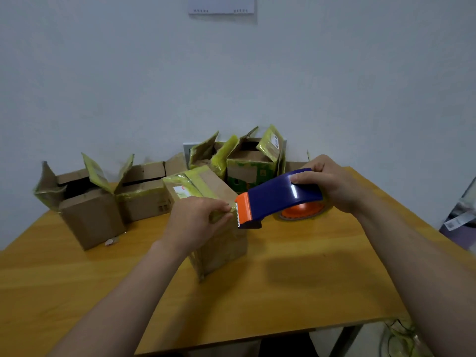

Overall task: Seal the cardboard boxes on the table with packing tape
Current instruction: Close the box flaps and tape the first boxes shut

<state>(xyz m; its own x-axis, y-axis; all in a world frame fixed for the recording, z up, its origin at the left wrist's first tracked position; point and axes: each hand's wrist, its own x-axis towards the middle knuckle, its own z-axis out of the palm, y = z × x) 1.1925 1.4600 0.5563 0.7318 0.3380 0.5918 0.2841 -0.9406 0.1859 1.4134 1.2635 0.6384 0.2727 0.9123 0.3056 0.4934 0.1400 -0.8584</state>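
A closed cardboard box [219,191] with yellowish tape on its top stands at the middle of the wooden table [296,279]. My right hand [332,182] grips the rear of a blue tape dispenser [280,195] with an orange toothed cutter, held above the table beside the box. My left hand [195,222] pinches the loose tape end [231,208] right at the cutter, over the box's near top edge.
Several open boxes stand behind: one at the left [87,215], one beside it [144,199], two near the wall [251,166]. A small white scrap [111,242] lies by the left box. The table's right edge drops off to a bag [461,217].
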